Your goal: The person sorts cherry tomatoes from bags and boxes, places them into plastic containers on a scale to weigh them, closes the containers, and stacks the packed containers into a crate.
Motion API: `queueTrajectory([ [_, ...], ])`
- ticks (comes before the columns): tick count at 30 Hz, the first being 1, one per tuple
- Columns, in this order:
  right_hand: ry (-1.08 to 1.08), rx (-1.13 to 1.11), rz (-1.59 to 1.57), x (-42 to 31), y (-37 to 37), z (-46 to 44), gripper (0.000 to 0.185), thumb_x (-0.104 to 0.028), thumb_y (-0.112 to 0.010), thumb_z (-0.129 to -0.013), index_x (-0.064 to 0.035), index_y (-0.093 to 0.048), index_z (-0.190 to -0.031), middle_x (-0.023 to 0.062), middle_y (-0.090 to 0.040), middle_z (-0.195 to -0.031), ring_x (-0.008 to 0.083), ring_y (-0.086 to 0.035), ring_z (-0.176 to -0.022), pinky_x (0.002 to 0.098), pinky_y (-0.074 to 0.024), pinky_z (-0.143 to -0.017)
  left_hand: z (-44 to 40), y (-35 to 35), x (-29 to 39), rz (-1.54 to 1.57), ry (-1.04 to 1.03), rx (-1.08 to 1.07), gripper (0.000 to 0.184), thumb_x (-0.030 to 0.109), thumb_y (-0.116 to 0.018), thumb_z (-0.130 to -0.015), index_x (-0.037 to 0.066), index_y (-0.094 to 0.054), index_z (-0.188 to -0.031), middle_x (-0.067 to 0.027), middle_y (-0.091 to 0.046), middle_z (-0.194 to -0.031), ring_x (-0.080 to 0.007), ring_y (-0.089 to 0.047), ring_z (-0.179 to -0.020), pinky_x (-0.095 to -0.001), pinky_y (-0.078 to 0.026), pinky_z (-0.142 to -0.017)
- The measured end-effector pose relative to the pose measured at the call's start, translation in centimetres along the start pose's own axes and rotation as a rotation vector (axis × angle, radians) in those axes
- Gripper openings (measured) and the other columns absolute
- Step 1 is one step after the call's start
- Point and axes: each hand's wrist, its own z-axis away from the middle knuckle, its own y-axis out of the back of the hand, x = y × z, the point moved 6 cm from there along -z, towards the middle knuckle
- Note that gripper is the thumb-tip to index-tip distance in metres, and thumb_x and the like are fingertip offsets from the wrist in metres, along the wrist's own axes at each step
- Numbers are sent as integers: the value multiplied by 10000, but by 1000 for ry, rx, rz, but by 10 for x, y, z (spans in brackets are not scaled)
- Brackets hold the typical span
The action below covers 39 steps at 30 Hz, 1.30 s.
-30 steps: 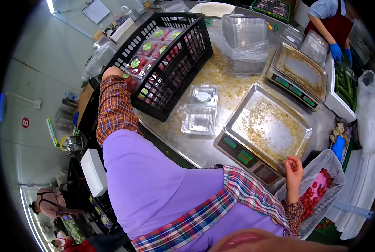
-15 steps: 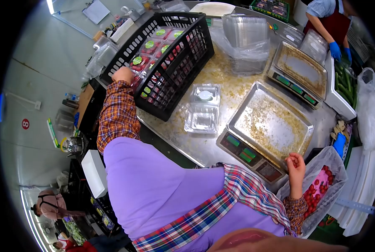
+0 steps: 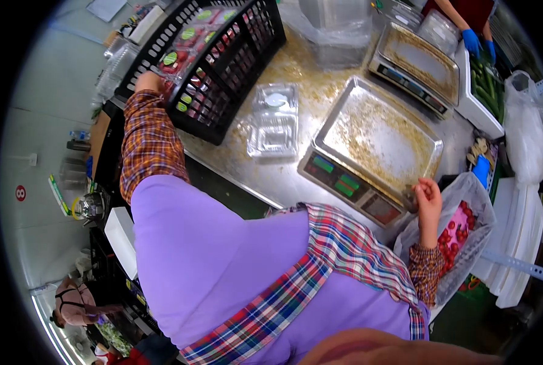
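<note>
My left hand (image 3: 148,83) reaches into the near end of a black plastic crate (image 3: 220,125), beside clear punnets (image 3: 188,35) of red fruit with green labels. Its fingers are hidden down among the punnets, so I cannot tell their grip. My right hand (image 3: 428,199) is at the near right corner of a metal weighing tray (image 3: 378,137), fingers curled and thumb pressed in. A small dark patch shows at its fingertips, too blurred to name. Between crate and scale lies an opened, clear clamshell box (image 3: 273,121), with a white label on its lid.
Stacked clear boxes in a bag (image 3: 335,30) stand at the back. A second scale (image 3: 420,67) is behind the first. A white box of green vegetables (image 3: 484,94) sits near a co-worker's blue gloves (image 3: 471,42). A lined bin of tomatoes (image 3: 451,243) stands at right.
The whole view has shifted, so the table things appear higher and further left. My left hand sits lower in the crate's end. My right hand stays by the tray corner, its fingers turned slightly.
</note>
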Motion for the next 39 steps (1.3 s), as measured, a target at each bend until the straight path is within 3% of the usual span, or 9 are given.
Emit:
queueTrajectory([
  [3, -1, -11, -35, -3, 0, 1, 207, -89, -570, -899, -29, -558, -1097, -1, -638, -850, 10, -471, -586, 151, -347, -501, 90, 71, -3, 387, 35, 616, 420, 339, -696, -738, 70, -642, -1056, -189, -658, -990, -346, -633, -958, -427, -509, -807],
  [5, 2, -18, -39, -2, -1, 0, 210, -94, -575, -896, -32, -563, -1096, -3, -639, -846, 10, -472, -585, 152, -347, -499, 162, 99, 19, 789, -389, 1006, 306, 241, -643, -810, 39, -631, -1038, -141, -675, -899, -302, -655, -846, -383, -506, -734],
  [7, -4, -14, -12, -2, 0, 0, 213, -100, -580, -892, -37, -569, -1096, -5, -641, -843, 10, -473, -586, 154, -348, -497, 275, 120, 62, 694, -666, 1228, 165, 140, -647, -825, 39, -655, -955, -107, -663, -848, -275, -623, -744, -370, -486, -676],
  [10, 7, 20, 11, -2, 2, 0, 212, -114, -594, -883, -44, -588, -1083, -8, -647, -820, 9, -473, -574, 160, -345, -484, 366, 66, 135, 821, -1233, 931, 180, 43, -703, -734, 59, -659, -908, -95, -648, -823, -264, -603, -748, -337, -477, -665],
  [11, -23, 36, -1, 0, 3, -1, 209, -125, -594, -885, -46, -591, -1079, -8, -648, -807, 10, -466, -560, 162, -342, -480, 377, 26, 163, 742, -1307, 599, 217, 108, -731, -709, 64, -662, -910, -98, -650, -850, -261, -607, -785, -360, -479, -697],
  [16, 28, 21, -83, -9, -4, -2, 214, -157, -599, -892, -37, -598, -1070, 4, -654, -801, 18, -453, -549, 172, -350, -488, 381, -103, 217, 94, -1205, 216, 295, 238, -702, -749, 52, -611, -959, -123, -641, -875, -311, -598, -894, -447, -473, -727],
  [29, 144, -50, -328, -52, 29, 38, 228, -120, -582, -888, -7, -578, -1086, 46, -647, -839, 26, -401, -523, 171, -275, -454, 362, -103, 213, 114, -974, 437, 77, 199, -633, -758, 124, -614, -761, -76, -660, -732, -290, -634, -779, -484, -430, -679],
  [33, 160, 98, -239, -36, 101, 51, 219, -114, -586, -887, -19, -584, -1084, 32, -651, -837, 13, -396, -535, 164, -290, -465, 356, -84, 202, 246, -944, 397, 244, 261, -754, -666, 95, -609, -769, -121, -648, -739, -314, -626, -783, -448, -447, -642],
  [39, 282, 136, 781, 41, 201, 56, 331, -114, -645, -803, -15, -580, -1111, 155, -662, -894, 223, -609, -680, 320, -483, -612, 364, -22, 189, 576, -855, 510, 167, 247, -621, -832, 85, -635, -868, -147, -650, -847, -340, -626, -805, -422, -483, -662],
])
